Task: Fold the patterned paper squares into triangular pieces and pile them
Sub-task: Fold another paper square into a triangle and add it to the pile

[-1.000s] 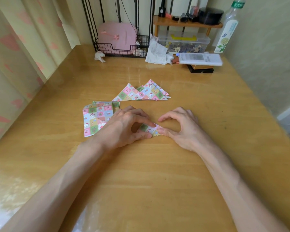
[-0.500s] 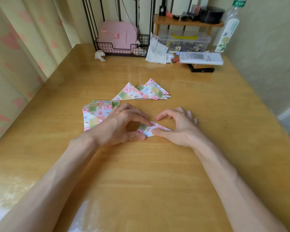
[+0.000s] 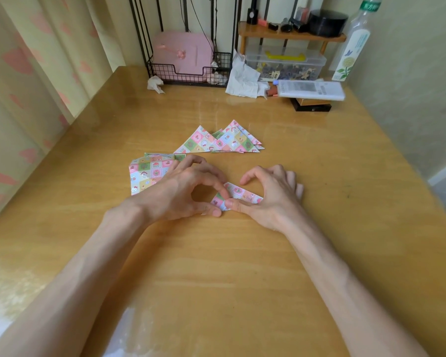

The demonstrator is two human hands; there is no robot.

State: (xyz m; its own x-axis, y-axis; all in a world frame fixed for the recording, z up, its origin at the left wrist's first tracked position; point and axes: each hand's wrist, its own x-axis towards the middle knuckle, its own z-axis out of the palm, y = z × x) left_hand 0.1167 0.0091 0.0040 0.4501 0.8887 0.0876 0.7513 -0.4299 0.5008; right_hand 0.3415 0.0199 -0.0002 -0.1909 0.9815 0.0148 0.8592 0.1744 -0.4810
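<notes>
A small folded patterned paper piece (image 3: 241, 195) lies on the wooden table (image 3: 216, 266) between my hands. My left hand (image 3: 180, 191) pinches its left end with curled thumb and index finger. My right hand (image 3: 271, 194) holds its right part, thumb pressed along the near edge and index finger arched over it. A stack of unfolded patterned squares (image 3: 146, 173) lies left of my left hand, partly hidden by it. A pile of folded triangles (image 3: 222, 140) sits just beyond my hands.
Along the table's far edge stand a black wire rack with a pink box (image 3: 183, 57), crumpled tissues (image 3: 242, 78), a clear plastic container (image 3: 285, 64), a white box (image 3: 310, 90) and a bottle (image 3: 353, 45). Curtains hang at left, a wall at right.
Both hands stayed on the small piece. More of the folded paper now shows between them, and my right thumb has slid along its near edge.
</notes>
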